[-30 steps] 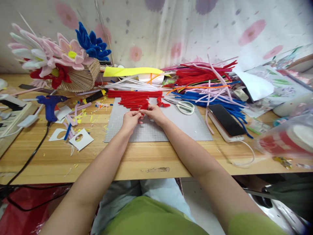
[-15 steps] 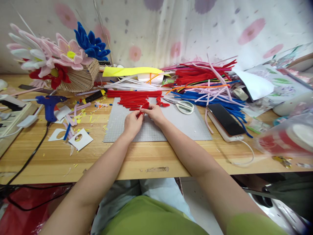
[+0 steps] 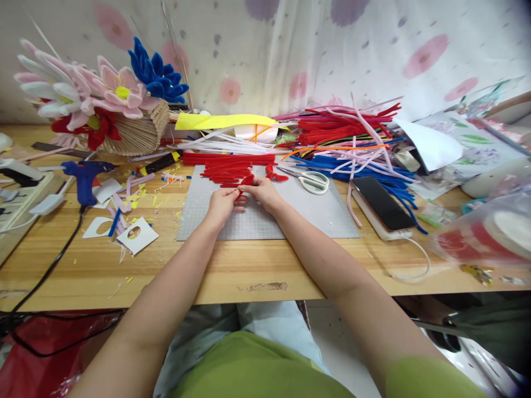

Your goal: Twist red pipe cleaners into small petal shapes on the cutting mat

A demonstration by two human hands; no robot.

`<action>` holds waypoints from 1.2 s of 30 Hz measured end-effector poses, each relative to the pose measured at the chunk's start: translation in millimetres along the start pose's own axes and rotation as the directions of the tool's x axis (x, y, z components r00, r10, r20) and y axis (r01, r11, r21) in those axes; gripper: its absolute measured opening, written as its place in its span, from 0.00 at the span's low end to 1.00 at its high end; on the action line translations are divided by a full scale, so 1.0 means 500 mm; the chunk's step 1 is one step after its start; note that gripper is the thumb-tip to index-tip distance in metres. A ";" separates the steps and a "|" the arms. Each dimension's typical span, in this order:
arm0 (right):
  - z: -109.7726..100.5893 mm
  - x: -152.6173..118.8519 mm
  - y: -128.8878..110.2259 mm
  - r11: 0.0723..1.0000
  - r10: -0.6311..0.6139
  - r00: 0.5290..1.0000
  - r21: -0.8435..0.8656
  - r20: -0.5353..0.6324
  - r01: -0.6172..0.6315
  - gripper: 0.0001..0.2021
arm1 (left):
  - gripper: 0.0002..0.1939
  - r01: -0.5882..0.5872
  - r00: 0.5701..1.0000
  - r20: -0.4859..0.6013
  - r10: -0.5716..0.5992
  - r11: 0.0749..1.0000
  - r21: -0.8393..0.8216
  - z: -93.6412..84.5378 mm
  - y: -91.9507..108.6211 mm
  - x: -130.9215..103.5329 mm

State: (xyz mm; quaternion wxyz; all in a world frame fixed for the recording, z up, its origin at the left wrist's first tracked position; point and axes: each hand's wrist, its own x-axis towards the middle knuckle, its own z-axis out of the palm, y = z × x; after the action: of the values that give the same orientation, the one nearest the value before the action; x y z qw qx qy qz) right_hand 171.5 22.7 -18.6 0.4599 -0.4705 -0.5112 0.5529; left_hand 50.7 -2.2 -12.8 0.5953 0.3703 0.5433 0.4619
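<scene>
Over the grey cutting mat point(image 3: 265, 224), my left hand point(image 3: 223, 205) and my right hand point(image 3: 264, 193) meet, both closed on one red pipe cleaner piece point(image 3: 248, 179). Its bent tip sticks up above my fingers; the lower part is mostly hidden by them. Just behind my hands lies a row of cut red pipe cleaners point(image 3: 224, 171). Beyond my right hand rests a shaped red pipe cleaner piece point(image 3: 276, 174), beside scissors point(image 3: 313, 182) with white handles.
A blue glue gun point(image 3: 86, 179) stands left among scraps and white cards point(image 3: 138, 236). Pipe cleaner flowers point(image 3: 120, 91) rise behind it. Blue pipe cleaners point(image 3: 360, 172), a phone point(image 3: 382, 203) on a white power bank, and a bagged cup point(image 3: 477, 237) are on the right.
My left hand's fingers have shifted slightly and opened out a little below the red piece. My right hand stays nearly in place, still pinching it.
</scene>
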 end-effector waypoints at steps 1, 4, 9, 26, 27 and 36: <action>-0.002 0.001 0.000 1.000 -0.002 1.000 0.010 0.005 0.002 0.13 | 0.04 -0.005 1.000 0.014 0.005 1.000 0.001 -0.001 0.000 -0.001; -0.008 0.003 0.002 0.999 0.001 0.999 0.044 0.035 -0.003 0.15 | 0.04 -0.014 0.998 0.055 0.015 1.000 -0.008 -0.003 0.001 -0.003; -0.011 0.000 -0.001 1.000 0.008 0.997 0.025 0.076 -0.010 0.18 | 0.07 -0.013 0.999 0.046 0.012 1.000 0.019 -0.003 0.006 -0.007; 0.009 0.009 0.020 0.990 -0.092 0.995 -0.106 0.028 0.095 0.16 | 0.06 -0.365 0.846 -0.036 0.532 0.628 0.688 -0.024 0.000 -0.001; 0.008 0.009 0.021 0.987 -0.102 0.994 -0.124 0.041 0.106 0.16 | 0.05 -0.377 0.842 -0.032 0.538 0.629 0.680 -0.026 0.002 -0.001; 0.002 0.004 0.012 0.967 -0.075 0.983 -0.230 0.165 0.113 0.17 | 0.06 -0.369 0.877 -0.120 0.465 0.812 0.452 -0.031 -0.017 0.027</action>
State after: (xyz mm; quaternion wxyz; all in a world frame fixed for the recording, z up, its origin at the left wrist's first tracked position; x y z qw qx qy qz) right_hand 170.2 24.3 -24.7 0.3850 -0.4531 -0.6297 0.5000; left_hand 36.7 7.3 -27.3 0.3204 0.5442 0.5975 0.4941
